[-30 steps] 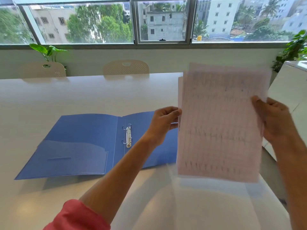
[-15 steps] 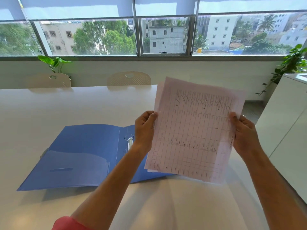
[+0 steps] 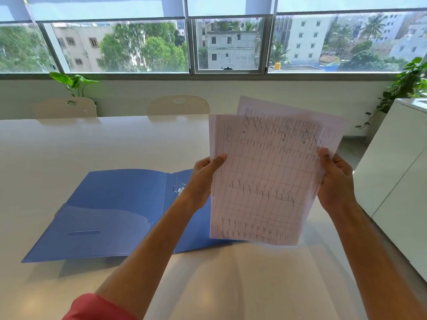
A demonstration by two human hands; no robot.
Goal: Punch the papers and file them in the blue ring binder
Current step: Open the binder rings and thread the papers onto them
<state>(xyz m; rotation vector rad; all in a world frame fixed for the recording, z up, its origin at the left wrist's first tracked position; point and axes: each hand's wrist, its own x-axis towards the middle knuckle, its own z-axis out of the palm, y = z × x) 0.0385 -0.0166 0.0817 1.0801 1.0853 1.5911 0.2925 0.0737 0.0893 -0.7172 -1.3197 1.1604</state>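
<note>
I hold a small stack of printed, gridded papers [image 3: 265, 176] upright in the air over the table's right half. My left hand [image 3: 204, 179] grips their left edge and my right hand [image 3: 336, 181] grips their right edge. The sheets are fanned apart, the back ones skewed. The blue ring binder [image 3: 111, 209] lies open and flat on the white table [image 3: 115, 144], to the left of and below the papers. Its metal rings [image 3: 179, 190] show at the spine, partly hidden by my left wrist. The binder's right flap is mostly covered by my arm and the papers. No hole punch is in view.
Two cream chairs [image 3: 178, 105] stand at the table's far side under a wide window. A white cabinet [image 3: 397, 172] stands close on the right. Potted plants [image 3: 74, 83] sit at the far left and far right.
The papers have swung left and lower, from the table's right edge toward the binder. The sheets have slid apart into a fan. Both hands keep their grip.
</note>
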